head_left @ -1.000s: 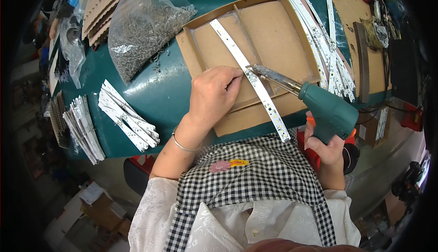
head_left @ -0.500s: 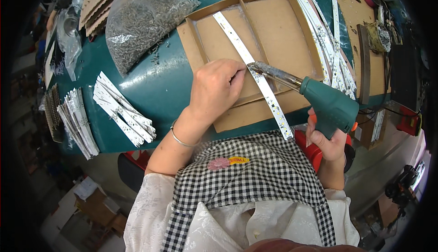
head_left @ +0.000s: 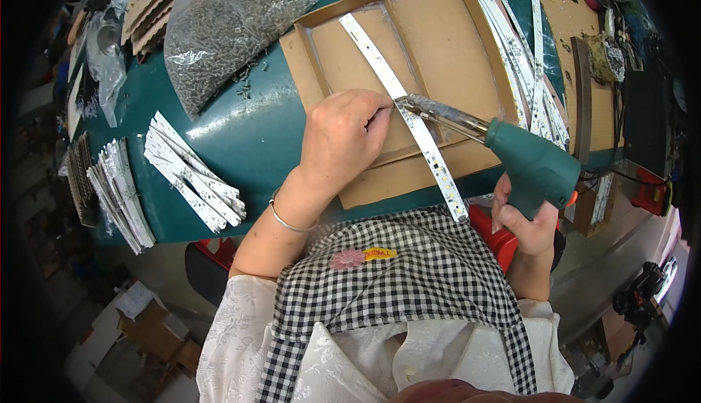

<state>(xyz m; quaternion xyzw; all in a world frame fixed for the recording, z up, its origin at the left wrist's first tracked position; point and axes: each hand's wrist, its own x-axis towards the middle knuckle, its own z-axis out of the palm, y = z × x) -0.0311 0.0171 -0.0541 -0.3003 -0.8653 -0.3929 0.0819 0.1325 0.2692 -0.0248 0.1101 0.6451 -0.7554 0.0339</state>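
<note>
And here's the white strip (head_left: 421, 136), right at centre frame, its long axis on a steep slant: one end points to the upper left over the cardboard tray (head_left: 458, 44), the other to the lower right, out past the tray's near edge toward the checked apron (head_left: 380, 293). It's slim, flat and straight, dotted with small yellow and dark components. The left hand (head_left: 345, 129) is in close at the strip's left edge, fingers curled and tips pinched together; whether anything sits in that pinch, I can't tell. Over on the right, the right hand (head_left: 527, 224) is wrapped around the handle of a green gun-shaped tool (head_left: 533, 162), smooth-bodied, its scorched metal barrel pointing left with the tip at the middle of the strip. The tray is plain brown, shallow and rectangular, split by a thin divider. A loose sheaf of strips (head_left: 520, 67) fans out at the upper right, and two more bundles, one crisscrossed (head_left: 193, 177) and one narrower (head_left: 120, 195), lie left on the glossy teal tabletop (head_left: 266, 144). Upper left, a crinkled clear bag (head_left: 219, 52) bulges with small grey metal screws.
</note>
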